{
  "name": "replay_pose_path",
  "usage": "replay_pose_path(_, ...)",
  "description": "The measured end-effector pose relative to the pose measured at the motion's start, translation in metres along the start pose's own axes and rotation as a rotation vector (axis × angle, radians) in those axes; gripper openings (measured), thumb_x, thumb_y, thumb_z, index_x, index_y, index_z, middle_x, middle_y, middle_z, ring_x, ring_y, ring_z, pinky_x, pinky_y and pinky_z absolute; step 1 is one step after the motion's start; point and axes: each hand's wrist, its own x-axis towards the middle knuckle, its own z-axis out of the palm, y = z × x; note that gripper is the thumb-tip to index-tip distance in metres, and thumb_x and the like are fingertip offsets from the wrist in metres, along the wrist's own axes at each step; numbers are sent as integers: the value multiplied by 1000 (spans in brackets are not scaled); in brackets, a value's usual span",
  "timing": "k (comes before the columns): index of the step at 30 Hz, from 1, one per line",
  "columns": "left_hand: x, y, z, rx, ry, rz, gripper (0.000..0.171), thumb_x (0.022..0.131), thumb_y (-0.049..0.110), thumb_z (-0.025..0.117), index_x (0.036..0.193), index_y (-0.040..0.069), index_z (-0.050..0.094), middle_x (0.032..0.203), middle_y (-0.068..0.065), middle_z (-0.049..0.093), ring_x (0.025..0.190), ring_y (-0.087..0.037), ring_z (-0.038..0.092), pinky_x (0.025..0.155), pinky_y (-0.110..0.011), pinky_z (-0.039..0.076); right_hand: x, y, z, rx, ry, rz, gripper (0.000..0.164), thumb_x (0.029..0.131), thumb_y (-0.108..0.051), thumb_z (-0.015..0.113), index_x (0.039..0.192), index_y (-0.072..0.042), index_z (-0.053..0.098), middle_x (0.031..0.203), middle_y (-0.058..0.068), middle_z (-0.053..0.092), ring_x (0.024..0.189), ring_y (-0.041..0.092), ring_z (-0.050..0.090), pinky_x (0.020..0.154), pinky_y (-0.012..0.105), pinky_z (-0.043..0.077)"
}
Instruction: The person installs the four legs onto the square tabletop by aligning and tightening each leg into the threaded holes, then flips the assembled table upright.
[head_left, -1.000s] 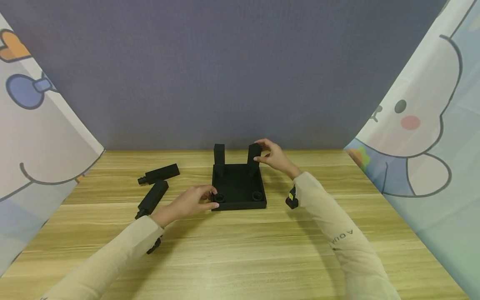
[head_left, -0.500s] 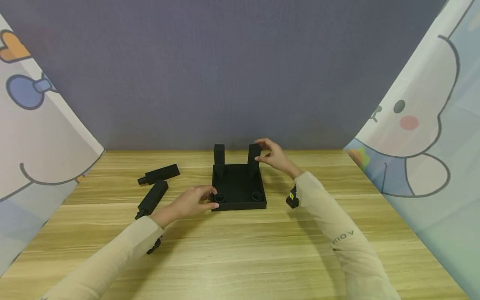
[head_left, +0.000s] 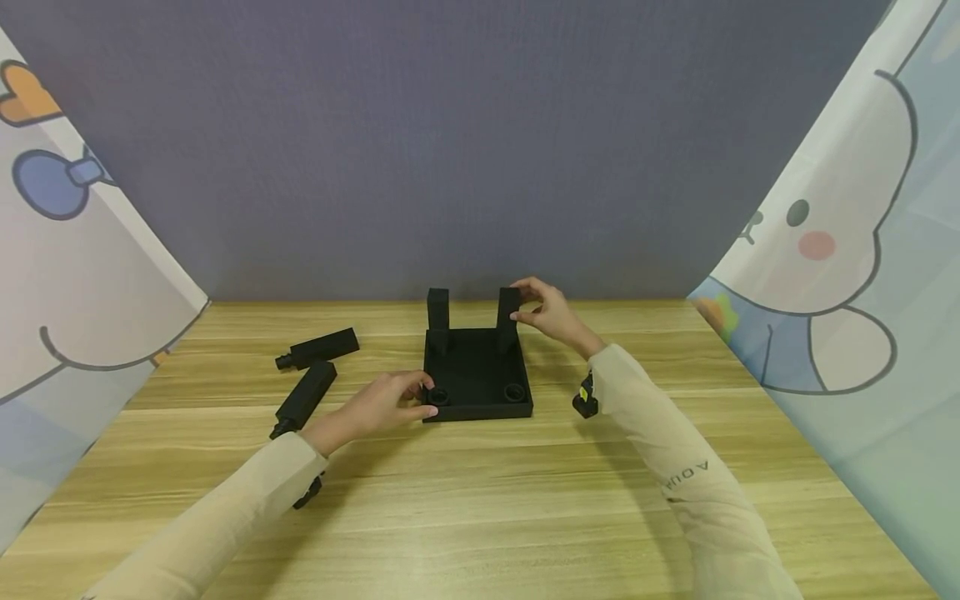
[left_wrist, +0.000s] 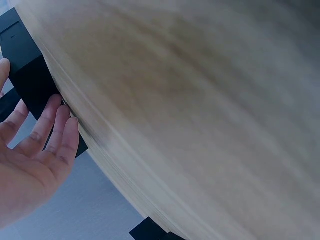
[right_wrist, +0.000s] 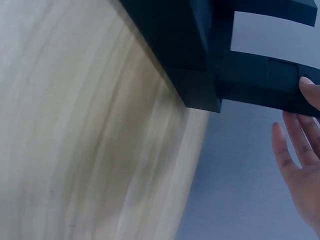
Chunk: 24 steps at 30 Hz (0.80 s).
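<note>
A square black tabletop point(head_left: 480, 367) with a raised rim lies underside up, with round threaded sockets showing at its near corners. Two black square legs stand at its far corners: the left leg point(head_left: 438, 310) alone, the right leg point(head_left: 508, 310) in the fingers of my right hand point(head_left: 551, 315). In the right wrist view that hand point(right_wrist: 305, 165) pinches the leg between thumb and fingertips. My left hand point(head_left: 384, 402) grips the near left corner of the tabletop, thumb on the front side. The left wrist view shows its fingers point(left_wrist: 45, 132) against the black edge.
Two loose black legs with threaded ends, one farther back point(head_left: 324, 347) and one nearer point(head_left: 306, 395), lie on the wooden table point(head_left: 480, 508) left of the tabletop. A grey panel point(head_left: 450, 150) rises behind the table. Printed cartoon sheets stand at both sides.
The right leg has turned slightly in my right hand and its top has shifted a touch to the right. My left hand stays at the same corner.
</note>
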Motion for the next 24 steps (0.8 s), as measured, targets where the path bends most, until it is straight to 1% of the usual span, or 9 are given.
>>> replay_pose_path(4,0,0,0,-1,-2,-1,38,84,44,62,112,18,57,92,1,64,87,-15,61,74,-31,50,-3,1,5,-31,64,11,44,79,-11,71,118,-3,52,105,16,61,94,30,60,71,39,51)
replay_pose_path(7,0,0,0,2,-3,-1,39,84,44,62,112,18,57,92,1,64,88,-15,61,74,-32,50,-5,0,8,-47,87,21,45,79,-12,72,118,-2,51,103,17,61,94,29,60,70,37,51)
replay_pose_path(9,0,0,0,2,-3,1,39,84,44,62,112,18,57,92,1,64,87,-15,61,74,-32,50,-6,-1,8,-42,87,16,46,79,-12,72,118,-1,51,103,18,61,94,31,59,70,39,50)
replay_pose_path(11,0,0,0,3,-2,4,39,84,44,62,112,18,57,92,1,64,86,-14,61,73,-31,50,-6,-1,7,-39,74,2,47,79,-11,71,120,-1,50,103,19,60,95,32,59,71,40,51)
replay_pose_path(14,0,-1,1,2,-1,6,39,84,44,62,111,18,57,91,2,64,85,-13,61,72,-30,49,-5,-1,5,-31,29,-17,50,79,-9,71,123,-2,48,107,19,58,97,32,58,74,41,51)
replay_pose_path(19,0,-1,0,6,-3,1,39,84,44,62,112,18,57,92,1,64,85,-13,61,72,-30,49,0,0,-1,-10,-49,-14,52,80,-7,69,126,-4,47,112,20,55,101,35,55,77,43,50)
replay_pose_path(21,0,0,0,3,-4,-1,38,84,44,62,112,18,57,92,1,64,85,-14,61,72,-30,50,1,0,-3,-7,-67,-6,51,81,-6,69,126,-4,47,112,21,55,101,37,55,77,43,50)
replay_pose_path(24,0,0,0,-3,-6,-2,38,84,43,63,112,18,57,93,0,64,86,-14,61,72,-30,50,1,-1,-4,-16,-72,3,49,80,-7,69,125,-4,49,109,21,57,100,38,56,77,43,50)
